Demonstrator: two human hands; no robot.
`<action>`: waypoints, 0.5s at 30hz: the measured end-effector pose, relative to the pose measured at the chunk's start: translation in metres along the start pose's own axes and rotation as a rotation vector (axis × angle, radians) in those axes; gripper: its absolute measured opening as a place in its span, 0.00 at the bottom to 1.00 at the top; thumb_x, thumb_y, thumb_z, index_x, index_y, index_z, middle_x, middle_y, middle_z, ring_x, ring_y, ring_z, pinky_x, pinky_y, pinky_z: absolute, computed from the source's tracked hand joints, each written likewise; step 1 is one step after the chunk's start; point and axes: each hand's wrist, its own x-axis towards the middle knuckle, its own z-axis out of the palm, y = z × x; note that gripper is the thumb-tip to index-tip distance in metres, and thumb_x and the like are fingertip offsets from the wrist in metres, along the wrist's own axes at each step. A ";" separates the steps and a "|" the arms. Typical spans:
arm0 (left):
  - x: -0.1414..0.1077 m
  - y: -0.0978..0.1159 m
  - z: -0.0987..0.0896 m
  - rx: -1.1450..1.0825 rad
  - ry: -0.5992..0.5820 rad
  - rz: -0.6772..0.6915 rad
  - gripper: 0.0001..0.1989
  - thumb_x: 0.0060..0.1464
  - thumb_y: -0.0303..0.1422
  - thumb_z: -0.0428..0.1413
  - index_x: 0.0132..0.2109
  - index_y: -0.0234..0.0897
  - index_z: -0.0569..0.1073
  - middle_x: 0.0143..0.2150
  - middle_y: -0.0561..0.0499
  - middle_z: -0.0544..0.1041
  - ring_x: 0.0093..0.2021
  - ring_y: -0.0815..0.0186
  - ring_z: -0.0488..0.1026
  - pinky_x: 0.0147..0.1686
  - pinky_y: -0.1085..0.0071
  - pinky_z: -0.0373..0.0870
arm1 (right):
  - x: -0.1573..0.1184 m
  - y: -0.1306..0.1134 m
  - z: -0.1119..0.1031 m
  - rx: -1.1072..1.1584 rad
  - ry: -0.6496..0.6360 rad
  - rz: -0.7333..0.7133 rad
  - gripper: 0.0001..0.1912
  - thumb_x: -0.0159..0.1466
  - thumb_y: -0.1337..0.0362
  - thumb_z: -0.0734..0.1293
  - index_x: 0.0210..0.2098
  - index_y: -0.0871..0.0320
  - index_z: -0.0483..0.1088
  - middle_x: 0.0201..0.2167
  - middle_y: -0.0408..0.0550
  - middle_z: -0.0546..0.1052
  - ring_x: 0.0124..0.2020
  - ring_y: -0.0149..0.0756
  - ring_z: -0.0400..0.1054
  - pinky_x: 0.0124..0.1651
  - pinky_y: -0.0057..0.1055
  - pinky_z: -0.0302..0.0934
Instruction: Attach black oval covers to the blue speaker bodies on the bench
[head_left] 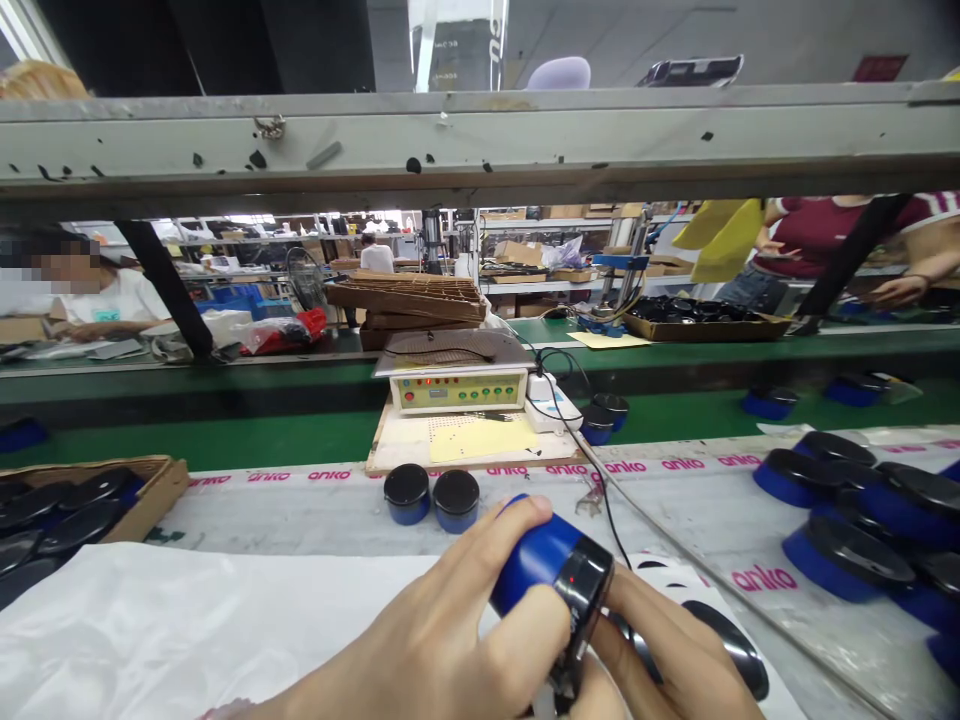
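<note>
My left hand [457, 620] is wrapped around a blue round device with a black end cap [536, 565], tilted above the bench. A small red light glows on its black part, beside white lettering that is partly covered. Curled in close at the lower black end is my right hand [667, 640]; its fingertips are partly hidden, and what they pinch cannot be made out. Under and beside the right hand lies a white sheet with glossy black oval pieces [727, 645]. Two short blue-and-black round units [407, 493] stand upright just beyond my hands.
Several blue-and-black units [847, 555] crowd the right side. A cardboard tray [161, 492] of similar units sits at left. Ahead, a control box [459, 390] stands on a board, its cable trailing toward me. Behind runs a green conveyor [285, 430]; a shelf beam [480, 135] crosses overhead. People sit beyond.
</note>
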 end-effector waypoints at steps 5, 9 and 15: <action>0.004 -0.010 -0.014 0.239 -0.152 0.198 0.22 0.54 0.15 0.45 0.41 0.45 0.76 0.30 0.52 0.74 0.44 0.58 0.77 0.59 0.54 0.63 | 0.002 -0.001 0.001 -0.026 0.032 0.033 0.12 0.68 0.70 0.53 0.43 0.48 0.62 0.31 0.40 0.73 0.33 0.32 0.72 0.35 0.23 0.68; 0.005 -0.014 -0.008 0.128 -0.099 0.134 0.20 0.55 0.20 0.50 0.51 0.45 0.72 0.37 0.47 0.73 0.45 0.57 0.76 0.57 0.52 0.65 | 0.002 -0.002 -0.004 -0.121 0.008 0.025 0.09 0.70 0.64 0.54 0.41 0.52 0.64 0.31 0.44 0.74 0.32 0.34 0.73 0.33 0.25 0.68; 0.008 -0.035 0.013 -0.087 -0.307 -0.045 0.28 0.51 0.34 0.58 0.59 0.37 0.62 0.54 0.39 0.70 0.53 0.51 0.70 0.53 0.57 0.69 | -0.006 0.010 -0.017 -0.402 -0.111 -0.236 0.14 0.70 0.69 0.53 0.30 0.57 0.64 0.22 0.44 0.69 0.19 0.33 0.64 0.20 0.30 0.55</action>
